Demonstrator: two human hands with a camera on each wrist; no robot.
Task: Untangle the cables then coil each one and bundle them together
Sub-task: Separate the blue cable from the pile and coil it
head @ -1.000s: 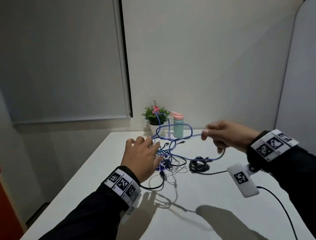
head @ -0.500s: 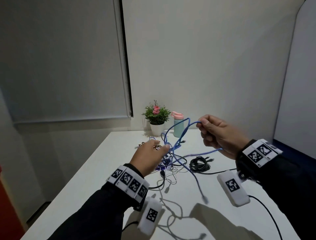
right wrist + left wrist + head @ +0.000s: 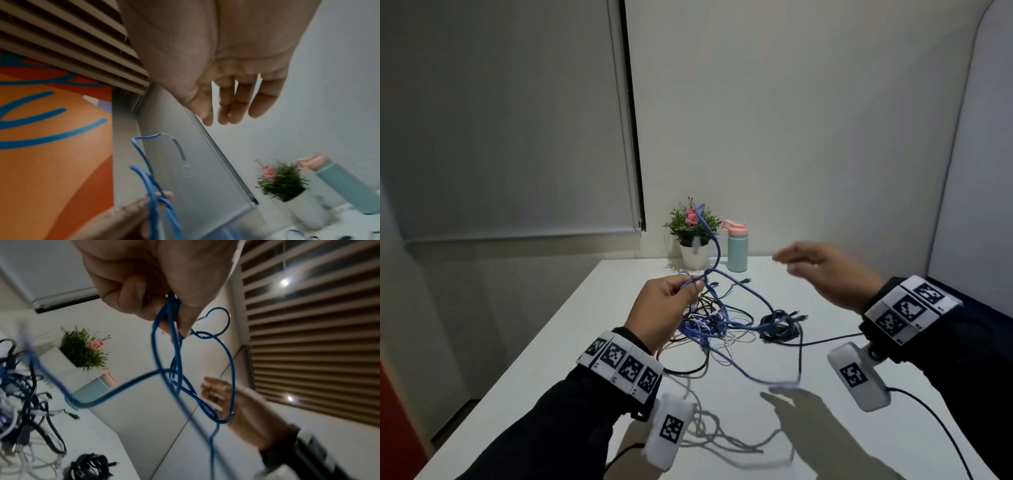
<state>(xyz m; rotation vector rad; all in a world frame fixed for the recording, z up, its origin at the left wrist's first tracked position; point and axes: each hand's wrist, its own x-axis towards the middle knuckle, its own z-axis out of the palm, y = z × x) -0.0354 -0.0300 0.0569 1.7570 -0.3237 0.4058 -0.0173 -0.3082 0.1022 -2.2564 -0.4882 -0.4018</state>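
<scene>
My left hand [image 3: 667, 308] [image 3: 172, 293] is raised over the table and pinches loops of a blue cable [image 3: 717, 255] [image 3: 174, 344] [image 3: 153, 183] between thumb and fingers. One loop stands up in front of the plant; the rest trails down to a tangle of blue, black and white cables [image 3: 714, 323] on the white table [image 3: 825, 428]. A coiled black cable [image 3: 779, 323] lies just right of the tangle. My right hand [image 3: 822, 270] [image 3: 230, 97] hovers to the right, fingers straight and empty, blurred by motion.
A small potted plant [image 3: 693, 236] with a pink flower and a mint bottle [image 3: 737, 248] with a pink lid stand at the table's far edge by the wall. A closed blind covers the window at left. A partition stands at right.
My right hand has let go of the blue cable and drawn away to the right with its fingers spread. My left hand now holds the blue loops alone, raised higher.
</scene>
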